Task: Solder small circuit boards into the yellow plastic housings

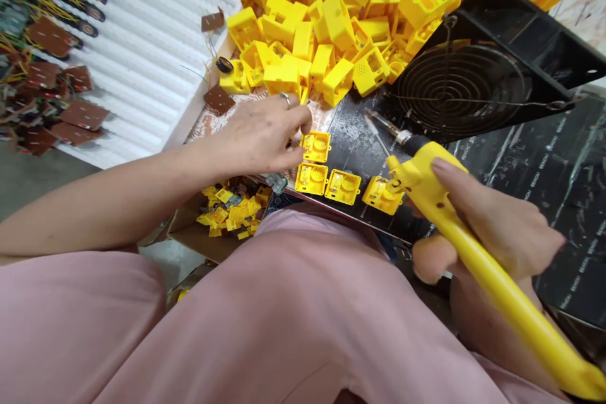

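Observation:
My right hand [497, 221] is wrapped round a yellow soldering gun [454, 233]. Its metal tip and a thin feed tube point up and left over the black bench mat. Under the gun's front lies an open yellow plastic housing [379, 196], partly covered. To its left sit two more open housings, one [343, 187] beside the other [311, 178]. My left hand [272, 129] has its fingers curled, with thumb and index at the left edge of a further yellow plastic housing [316, 146]; its hidden side keeps the exact grip unclear.
A large heap of yellow housings [307, 25] lies at the back. A black fan with a wire guard [454, 88] stands at the right. White foam [142, 31] at the left bears brown boards [85, 113] and wires. Below the bench edge, a cardboard box [194, 243] holds yellow parts.

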The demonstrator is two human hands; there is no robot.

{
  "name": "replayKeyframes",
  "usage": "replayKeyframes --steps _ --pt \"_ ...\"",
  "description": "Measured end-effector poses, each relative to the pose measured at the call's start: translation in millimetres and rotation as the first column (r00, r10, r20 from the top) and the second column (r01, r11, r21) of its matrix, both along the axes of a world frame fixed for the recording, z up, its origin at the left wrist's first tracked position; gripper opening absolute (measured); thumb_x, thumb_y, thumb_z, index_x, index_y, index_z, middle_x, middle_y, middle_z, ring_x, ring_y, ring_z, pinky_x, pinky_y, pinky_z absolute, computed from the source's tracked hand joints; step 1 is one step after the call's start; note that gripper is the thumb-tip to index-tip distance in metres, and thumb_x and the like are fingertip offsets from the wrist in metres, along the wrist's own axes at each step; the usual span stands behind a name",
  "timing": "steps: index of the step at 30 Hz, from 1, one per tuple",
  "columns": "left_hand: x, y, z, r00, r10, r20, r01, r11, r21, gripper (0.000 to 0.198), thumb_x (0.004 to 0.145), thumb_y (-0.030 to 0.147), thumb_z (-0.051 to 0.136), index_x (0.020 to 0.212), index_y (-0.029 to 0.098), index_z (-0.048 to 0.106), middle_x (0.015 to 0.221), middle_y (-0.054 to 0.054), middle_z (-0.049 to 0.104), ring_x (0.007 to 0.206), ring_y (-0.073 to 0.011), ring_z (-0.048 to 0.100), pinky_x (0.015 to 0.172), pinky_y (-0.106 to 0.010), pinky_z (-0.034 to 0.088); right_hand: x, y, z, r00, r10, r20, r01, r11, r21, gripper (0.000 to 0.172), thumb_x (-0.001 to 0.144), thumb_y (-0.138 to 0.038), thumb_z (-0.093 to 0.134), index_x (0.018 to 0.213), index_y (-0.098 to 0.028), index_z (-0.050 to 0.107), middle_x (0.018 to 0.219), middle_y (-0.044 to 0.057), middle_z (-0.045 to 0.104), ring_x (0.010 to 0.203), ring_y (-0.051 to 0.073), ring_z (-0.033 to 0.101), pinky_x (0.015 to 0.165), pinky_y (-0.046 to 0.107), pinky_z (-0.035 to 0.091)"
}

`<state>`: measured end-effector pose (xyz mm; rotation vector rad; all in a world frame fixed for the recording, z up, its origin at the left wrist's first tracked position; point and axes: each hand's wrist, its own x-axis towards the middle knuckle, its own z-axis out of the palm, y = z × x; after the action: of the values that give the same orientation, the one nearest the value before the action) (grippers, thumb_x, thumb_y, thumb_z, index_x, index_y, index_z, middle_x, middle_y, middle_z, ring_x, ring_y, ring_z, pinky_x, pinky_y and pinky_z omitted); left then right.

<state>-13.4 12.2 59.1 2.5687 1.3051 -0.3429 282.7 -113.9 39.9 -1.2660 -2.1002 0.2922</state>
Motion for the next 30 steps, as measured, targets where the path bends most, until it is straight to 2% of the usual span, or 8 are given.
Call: replayKeyframes --steps 5,8,12,16,20,24,28,30 --pt "-21 -7 -5.2 0.915 -0.318 0.25 0.316 0.948 0.049 0.066 0.097 0.059 0.058 0.148 0.017 0.047 0.151 -0.017 0.054 0.14 -0.0374 0.054 0.119 -0.054 0.045 1 1 3.8 0.975 0.006 0.224 -0.019 0.998 0.057 0.016 0.1 -0.026 0.07 0.116 -0.022 0.069 0.07 -0.004 0.067 0.058 0.01 0.062 0.062 0.024 0.045" --pt "-16 -15 -32.9 0.887 -0.417 0.196 0.412 0.909 0.067 0.1 0.091 0.064 0.07 0.166 0.021 0.022 0.17 -0.025 0.029 0.156 -0.0459 0.034 0.124 -0.064 0.037 4 5 -12.8 0.951 0.065 0.301 -0.103 0.989 0.11 0.029 0.101 -0.044 0.068 0.115 -0.02 0.064 0.081 0.002 0.072 0.068 0.017 0.066 0.067 0.029 0.05" --pt "-10 -21 -57.3 0.888 -0.36 0.285 0.329 0.932 0.153 0.104 0.091 0.063 0.069 0.169 0.021 0.014 0.157 -0.023 0.046 0.143 -0.0421 0.051 0.117 -0.062 0.047 5 8 -31.8 0.943 0.11 0.315 -0.148 0.984 0.099 0.026 0.104 -0.038 0.062 0.122 -0.019 0.058 0.093 0.006 0.074 0.079 0.021 0.07 0.077 0.035 0.057" --pt "-39 -21 -25.7 0.762 -0.386 0.52 0.317 0.922 0.22 0.1 0.097 0.071 0.058 0.171 0.025 0.01 0.159 -0.019 0.047 0.145 -0.0368 0.051 0.119 -0.06 0.046 -3 16 -30.2 0.976 0.072 0.206 -0.088 0.994 0.066 0.033 0.1 -0.028 0.069 0.13 -0.023 0.057 0.105 0.006 0.076 0.088 0.021 0.074 0.077 0.032 0.06" --pt "-95 -36 20.1 0.788 -0.184 0.587 0.3 0.948 -0.107 0.093 0.093 0.065 0.067 0.169 0.035 0.023 0.17 -0.01 0.041 0.152 -0.0331 0.046 0.126 -0.051 0.039 -23 46 -34.6 0.987 0.078 0.14 -0.085 0.995 0.045 0.038 0.1 -0.036 0.069 0.135 -0.024 0.058 0.11 0.005 0.075 0.095 0.022 0.076 0.082 0.034 0.062" --pt "-132 -67 8.4 0.914 0.011 0.405 0.19 0.871 -0.454 0.076 0.081 0.037 0.075 0.154 0.036 0.052 0.165 -0.006 0.05 0.145 -0.0263 0.056 0.12 -0.036 0.048 -40 78 -51.8 0.966 0.208 0.151 -0.205 0.978 -0.037 0.034 0.099 -0.035 0.067 0.132 -0.025 0.062 0.112 0.006 0.075 0.098 0.024 0.075 0.083 0.037 0.062" --pt "-136 -94 -44.4 0.995 0.092 -0.041 -0.099 0.848 -0.521 0.088 0.078 0.04 0.077 0.159 0.019 0.05 0.168 -0.021 0.044 0.156 -0.0383 0.044 0.129 -0.05 0.04 -43 77 -57.5 0.951 0.274 0.144 -0.288 0.954 0.087 0.038 0.101 -0.044 0.066 0.133 -0.024 0.059 0.1 0.005 0.075 0.091 0.024 0.073 0.096 0.044 0.059" --pt "-130 -98 -56.6 0.99 0.057 -0.129 -0.115 0.858 -0.501 0.092 0.079 0.041 0.08 0.161 0.017 0.047 0.169 -0.024 0.04 0.158 -0.0426 0.039 0.129 -0.057 0.037 -41 67 -55.8 0.961 0.232 0.153 -0.257 0.952 0.168 0.046 0.099 -0.053 0.068 0.133 -0.024 0.057 0.099 0.006 0.075 0.088 0.025 0.072 0.101 0.05 0.057"
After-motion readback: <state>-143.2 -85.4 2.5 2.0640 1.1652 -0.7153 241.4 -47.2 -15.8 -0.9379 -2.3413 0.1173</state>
